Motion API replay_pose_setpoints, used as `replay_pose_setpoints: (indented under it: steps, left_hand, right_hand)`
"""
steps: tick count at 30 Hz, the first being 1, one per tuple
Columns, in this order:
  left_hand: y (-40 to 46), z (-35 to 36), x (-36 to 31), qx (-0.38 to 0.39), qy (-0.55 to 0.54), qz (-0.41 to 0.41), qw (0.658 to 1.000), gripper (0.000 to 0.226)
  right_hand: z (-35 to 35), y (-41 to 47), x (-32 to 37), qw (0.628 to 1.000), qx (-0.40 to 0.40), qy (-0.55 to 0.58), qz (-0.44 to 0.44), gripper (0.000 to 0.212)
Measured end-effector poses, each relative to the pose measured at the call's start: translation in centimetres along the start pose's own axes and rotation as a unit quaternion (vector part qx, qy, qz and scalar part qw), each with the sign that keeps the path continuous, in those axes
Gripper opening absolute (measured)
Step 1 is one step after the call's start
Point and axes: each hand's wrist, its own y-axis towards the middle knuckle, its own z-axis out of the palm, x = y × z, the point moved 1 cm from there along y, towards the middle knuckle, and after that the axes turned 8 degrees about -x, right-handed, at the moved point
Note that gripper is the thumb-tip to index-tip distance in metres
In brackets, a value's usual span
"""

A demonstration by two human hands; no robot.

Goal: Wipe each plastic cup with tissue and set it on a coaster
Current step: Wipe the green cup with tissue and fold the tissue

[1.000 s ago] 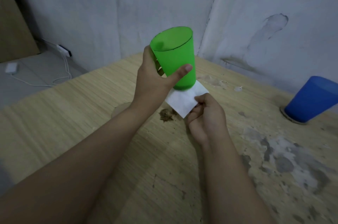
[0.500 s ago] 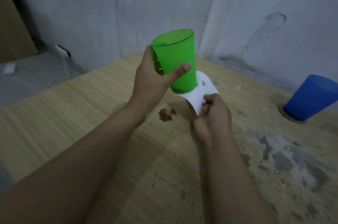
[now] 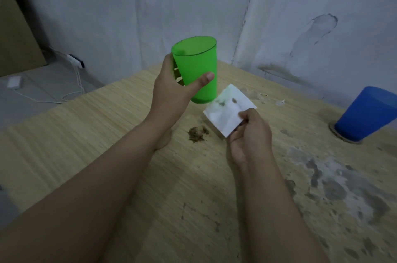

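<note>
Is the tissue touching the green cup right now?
Cannot tell: in the head view the tissue top corner meets the cup base edge, with no plain gap or contact.

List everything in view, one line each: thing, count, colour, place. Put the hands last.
green cup: 1, green, held upright above the table
tissue: 1, white with dark smudges, beside the cup's base
blue cup: 1, blue, upside down on a coaster at the right edge
coaster: 1, brown, under the blue cup
dirt clump: 1, brown, on the table
table: 1, light wood, stained at right
charger and cable: 1, white, floor at left
left hand: grips the green cup
right hand: pinches the tissue
</note>
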Motion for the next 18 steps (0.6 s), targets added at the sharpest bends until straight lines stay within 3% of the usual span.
replay_pose_setpoints:
  steps: [6, 18]
  left_hand:
    - [0.7, -0.2, 1.7, 0.022, 0.064, -0.028, 0.997, 0.066]
    - [1.1, -0.5, 3.5, 0.038, 0.134, -0.057, 0.989, 0.085]
  right_hand:
    - [-0.1, 0.2, -0.1, 0.995, -0.006, -0.093, -0.047, 0.02]
    - [-0.4, 0.1, 0.3, 0.99, 0.016, -0.127, -0.058, 0.023]
